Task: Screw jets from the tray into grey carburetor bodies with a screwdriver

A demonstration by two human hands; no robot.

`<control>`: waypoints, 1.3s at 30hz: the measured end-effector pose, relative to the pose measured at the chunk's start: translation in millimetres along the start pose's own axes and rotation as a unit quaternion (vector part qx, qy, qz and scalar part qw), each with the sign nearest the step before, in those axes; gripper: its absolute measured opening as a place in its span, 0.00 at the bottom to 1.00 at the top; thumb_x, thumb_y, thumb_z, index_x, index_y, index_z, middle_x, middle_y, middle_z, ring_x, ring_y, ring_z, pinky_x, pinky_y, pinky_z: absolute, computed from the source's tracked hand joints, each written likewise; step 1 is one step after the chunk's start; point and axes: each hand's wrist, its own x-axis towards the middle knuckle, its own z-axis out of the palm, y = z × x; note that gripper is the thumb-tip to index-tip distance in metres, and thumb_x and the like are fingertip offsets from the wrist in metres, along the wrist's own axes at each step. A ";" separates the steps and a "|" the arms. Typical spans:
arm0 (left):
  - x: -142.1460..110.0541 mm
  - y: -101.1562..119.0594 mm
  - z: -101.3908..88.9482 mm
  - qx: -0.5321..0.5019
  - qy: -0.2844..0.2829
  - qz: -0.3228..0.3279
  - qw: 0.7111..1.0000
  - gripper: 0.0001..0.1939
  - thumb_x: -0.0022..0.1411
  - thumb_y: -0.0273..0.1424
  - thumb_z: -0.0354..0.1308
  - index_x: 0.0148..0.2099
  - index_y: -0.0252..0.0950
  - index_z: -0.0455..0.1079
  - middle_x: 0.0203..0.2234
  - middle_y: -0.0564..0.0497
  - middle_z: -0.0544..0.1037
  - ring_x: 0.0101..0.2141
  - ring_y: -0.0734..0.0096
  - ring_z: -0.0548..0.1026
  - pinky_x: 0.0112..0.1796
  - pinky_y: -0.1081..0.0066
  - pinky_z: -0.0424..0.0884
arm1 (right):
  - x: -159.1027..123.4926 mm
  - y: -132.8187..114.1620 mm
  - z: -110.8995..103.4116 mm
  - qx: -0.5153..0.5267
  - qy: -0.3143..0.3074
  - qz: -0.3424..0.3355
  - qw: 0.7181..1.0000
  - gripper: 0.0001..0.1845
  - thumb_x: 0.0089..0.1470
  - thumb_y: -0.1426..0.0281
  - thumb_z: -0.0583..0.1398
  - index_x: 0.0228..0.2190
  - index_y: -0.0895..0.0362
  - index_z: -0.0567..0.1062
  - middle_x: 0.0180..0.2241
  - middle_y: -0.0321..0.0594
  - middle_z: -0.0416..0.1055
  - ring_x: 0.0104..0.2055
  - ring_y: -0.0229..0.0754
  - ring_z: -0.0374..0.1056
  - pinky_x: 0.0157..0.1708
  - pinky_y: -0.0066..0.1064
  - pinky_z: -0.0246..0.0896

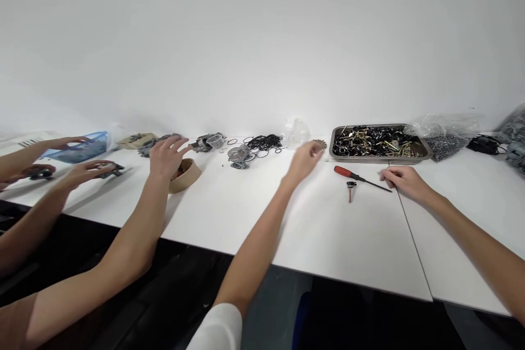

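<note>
My left hand point(304, 161) reaches forward to a small pile of tiny brass-coloured parts point(320, 144). Its fingertips are bent together at the pile's edge, and whatever is between them is too small to make out. On the white table, my right hand point(404, 181) rests with curled fingers beside the tip of a screwdriver point(342, 171) with a red and black handle. What those fingers pinch, if anything, is hidden. Just below the screwdriver lies a small part with a black head and a copper-coloured stem point(350, 190).
A metal tray point(381, 160) of mixed small hardware stands behind, beside a plastic bag of dark parts point(445, 142). Leftward are black rubber rings point(264, 143), a grey metal housing point(238, 156) and a tan bowl point(189, 178). Co-workers' hands point(166, 156) handle parts at left.
</note>
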 end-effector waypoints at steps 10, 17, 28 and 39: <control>-29.0 -122.4 -114.7 0.252 0.135 -0.223 0.932 0.12 0.58 0.20 0.59 0.44 0.32 0.65 0.51 0.34 0.68 0.58 0.40 0.59 0.54 0.49 0.58 | 1.6 1.8 1.2 0.006 -0.005 -0.013 1.000 0.27 0.58 0.48 0.54 0.26 0.58 0.75 0.20 0.38 0.67 0.24 0.39 0.58 0.28 0.32 0.52; -51.0 -124.9 -120.1 0.172 0.229 -0.299 0.910 0.18 0.51 0.21 0.64 0.41 0.34 0.60 0.46 0.36 0.67 0.55 0.39 0.62 0.46 0.51 0.64 | 0.5 -0.5 0.3 0.003 -0.016 -0.008 1.000 0.26 0.58 0.49 0.54 0.26 0.58 0.75 0.20 0.37 0.67 0.25 0.39 0.60 0.29 0.31 0.52; -68.4 -2.5 -22.8 -0.318 0.000 -0.114 0.941 0.23 0.40 0.31 0.72 0.40 0.35 0.70 0.35 0.49 0.77 0.33 0.68 0.76 0.33 0.69 0.73 | 0.8 -4.9 0.5 -0.015 -0.013 -0.021 1.000 0.21 0.57 0.56 0.53 0.23 0.58 0.72 0.22 0.40 0.71 0.29 0.41 0.66 0.34 0.32 0.55; -97.2 94.6 85.7 -0.505 -0.268 0.032 0.820 0.33 0.46 0.26 0.74 0.53 0.41 0.67 0.57 0.41 0.71 0.57 0.54 0.70 0.52 0.58 0.72 | 0.2 -9.9 -1.2 -0.020 -0.024 -0.046 0.998 0.19 0.58 0.60 0.53 0.22 0.58 0.70 0.21 0.37 0.68 0.26 0.38 0.61 0.29 0.31 0.51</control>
